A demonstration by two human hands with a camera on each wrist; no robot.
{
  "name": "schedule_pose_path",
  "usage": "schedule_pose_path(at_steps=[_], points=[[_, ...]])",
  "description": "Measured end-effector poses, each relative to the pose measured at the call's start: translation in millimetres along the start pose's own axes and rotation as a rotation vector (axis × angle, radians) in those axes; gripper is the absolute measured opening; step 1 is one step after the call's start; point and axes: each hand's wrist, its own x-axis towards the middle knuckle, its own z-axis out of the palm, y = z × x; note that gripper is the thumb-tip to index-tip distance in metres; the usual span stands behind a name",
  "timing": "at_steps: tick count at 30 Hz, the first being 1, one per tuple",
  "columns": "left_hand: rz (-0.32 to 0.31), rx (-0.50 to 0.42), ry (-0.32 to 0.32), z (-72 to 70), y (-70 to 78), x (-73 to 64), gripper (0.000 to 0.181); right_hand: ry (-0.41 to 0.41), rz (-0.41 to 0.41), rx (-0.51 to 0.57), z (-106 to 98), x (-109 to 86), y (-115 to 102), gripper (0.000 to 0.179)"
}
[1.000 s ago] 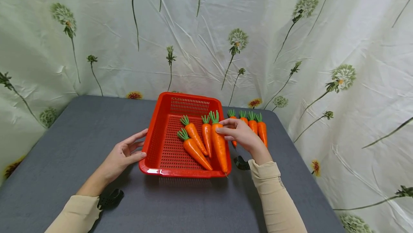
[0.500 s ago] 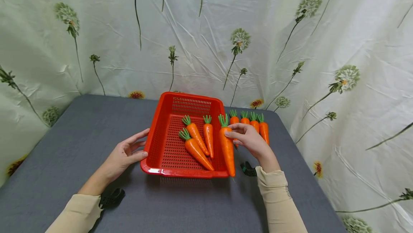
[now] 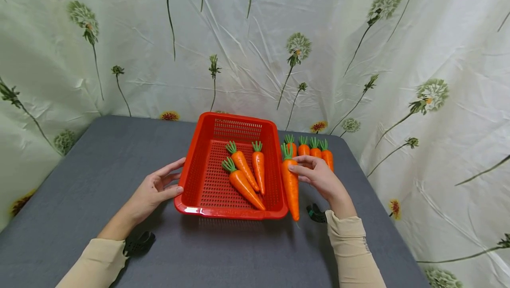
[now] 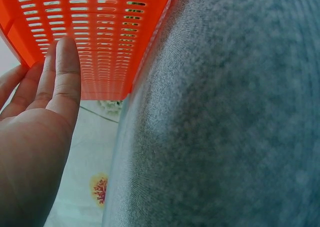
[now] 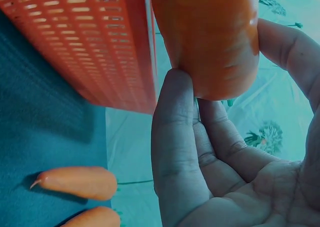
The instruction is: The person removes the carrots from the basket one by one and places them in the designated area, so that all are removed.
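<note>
My right hand (image 3: 320,179) pinches a large orange carrot (image 3: 290,186) with green top between thumb and fingers, held upright just outside the basket's right side. In the right wrist view, the fingers and thumb press on the thick end of the carrot (image 5: 215,42). A red plastic basket (image 3: 231,213) with slotted walls stands on the table, with three carrots (image 3: 243,188) lying in it. My left hand (image 3: 149,195) rests against the basket's left side, and its fingers look mostly straight. The left wrist view shows these fingers (image 4: 67,72) touching the slotted wall.
Several more carrots (image 3: 327,157) lie in a row on the grey table (image 3: 223,257), right of the basket and partly behind my right hand. A white flowered curtain (image 3: 247,35) hangs behind and to the right. Black straps (image 3: 139,243) sit at both wrists.
My right hand has carried the large carrot rightward, from over the basket's right part to outside its right rim. The left hand and basket stay nearly in place.
</note>
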Motion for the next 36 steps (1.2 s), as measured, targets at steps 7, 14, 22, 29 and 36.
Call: schedule_pose_path(at_steps=[7, 14, 22, 29, 36], points=[[0.013, -0.003, -0.01, -0.3, 0.8, -0.4, 0.071, 0.01, 0.024, 0.002, -4.1, -3.2, 8.9, 0.053], [0.027, -0.002, -0.018, -0.5, 1.3, -0.4, 0.07, 0.03, 0.047, -0.012, -5.1, -3.0, 20.5, 0.053], [0.027, -0.016, -0.026, -1.0, 2.2, -0.4, 0.07, 0.041, 0.058, -0.029, -5.4, -1.8, 36.8, 0.05], [0.011, -0.022, -0.019, -0.9, 1.6, -0.3, 0.07, 0.063, 0.105, -0.059, -3.6, -3.1, 49.9, 0.052], [-0.008, -0.023, -0.012, -0.7, 1.1, 0.3, 0.071, 0.061, 0.12, -0.08, -3.3, -6.8, 61.0, 0.052]])
